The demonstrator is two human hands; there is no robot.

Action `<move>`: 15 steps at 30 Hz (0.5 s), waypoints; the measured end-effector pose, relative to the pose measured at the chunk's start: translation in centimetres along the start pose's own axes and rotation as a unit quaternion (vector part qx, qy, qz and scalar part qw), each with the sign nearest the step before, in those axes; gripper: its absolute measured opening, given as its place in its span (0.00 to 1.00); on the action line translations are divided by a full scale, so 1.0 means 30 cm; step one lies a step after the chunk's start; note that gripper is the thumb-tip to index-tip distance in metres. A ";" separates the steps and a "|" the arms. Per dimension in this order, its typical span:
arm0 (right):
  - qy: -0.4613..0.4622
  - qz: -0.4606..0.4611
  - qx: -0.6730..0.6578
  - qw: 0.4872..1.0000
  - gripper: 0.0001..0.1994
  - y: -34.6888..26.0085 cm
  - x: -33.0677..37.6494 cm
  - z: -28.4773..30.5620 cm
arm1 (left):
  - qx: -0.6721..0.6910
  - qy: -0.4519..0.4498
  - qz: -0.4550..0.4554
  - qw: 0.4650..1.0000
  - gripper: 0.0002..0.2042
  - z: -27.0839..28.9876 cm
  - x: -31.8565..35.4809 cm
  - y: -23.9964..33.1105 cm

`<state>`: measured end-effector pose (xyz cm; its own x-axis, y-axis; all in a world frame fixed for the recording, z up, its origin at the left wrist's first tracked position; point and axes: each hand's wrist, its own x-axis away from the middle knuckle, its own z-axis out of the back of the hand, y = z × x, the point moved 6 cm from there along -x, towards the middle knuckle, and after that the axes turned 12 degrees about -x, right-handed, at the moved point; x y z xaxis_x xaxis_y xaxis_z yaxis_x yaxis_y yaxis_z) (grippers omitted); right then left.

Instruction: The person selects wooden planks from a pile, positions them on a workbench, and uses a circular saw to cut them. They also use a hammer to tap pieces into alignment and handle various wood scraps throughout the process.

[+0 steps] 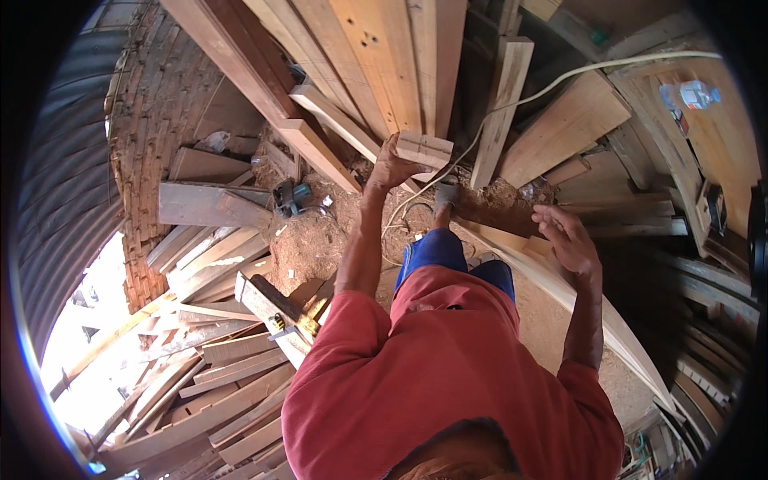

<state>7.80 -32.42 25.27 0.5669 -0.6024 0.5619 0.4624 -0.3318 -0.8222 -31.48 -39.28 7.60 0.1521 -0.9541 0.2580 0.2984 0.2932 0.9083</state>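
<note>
My left hand (pixel 390 170) is raised in front of me and grips a short notched wooden block (pixel 426 150) by its left end. The block is held up before a stack of long leaning planks (pixel 384 56). My right hand (pixel 566 236) hovers open with its fingers spread, holding nothing, above a long pale board (pixel 560 280) that runs across the floor on my right. My red shirt and blue shorts fill the lower middle of the view, with one foot (pixel 445 198) on the sawdust floor.
A teal power tool (pixel 290 197) lies on the sawdust by a brick wall (pixel 160 96). Loose planks (pixel 216 368) pile up at the left. A white cable (pixel 512 100) crosses the boards. A plastic bottle (pixel 688 94) rests on a bench at the right.
</note>
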 end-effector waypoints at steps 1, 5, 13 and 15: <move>-0.003 0.001 -0.007 1.000 0.20 0.007 -0.004 0.001 | -0.026 -0.009 0.010 1.000 0.40 -0.007 -0.001 0.001; 0.013 -0.004 -0.015 1.000 0.20 -0.010 0.006 0.001 | -0.110 -0.052 0.046 0.992 0.30 -0.019 0.005 -0.040; 0.015 -0.024 -0.028 0.999 0.20 0.026 0.005 0.020 | -0.217 -0.126 0.142 0.957 0.26 -0.021 0.028 0.018; -0.002 -0.020 -0.025 0.999 0.20 0.024 0.001 0.020 | -0.213 -0.134 0.084 0.964 0.25 -0.028 0.014 -0.036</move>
<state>8.56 -32.23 24.77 0.5507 -0.5852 0.5953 0.4502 -0.3923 -0.8021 -30.93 -39.96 6.44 0.0006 -0.8557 0.5175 0.6586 0.3897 0.6437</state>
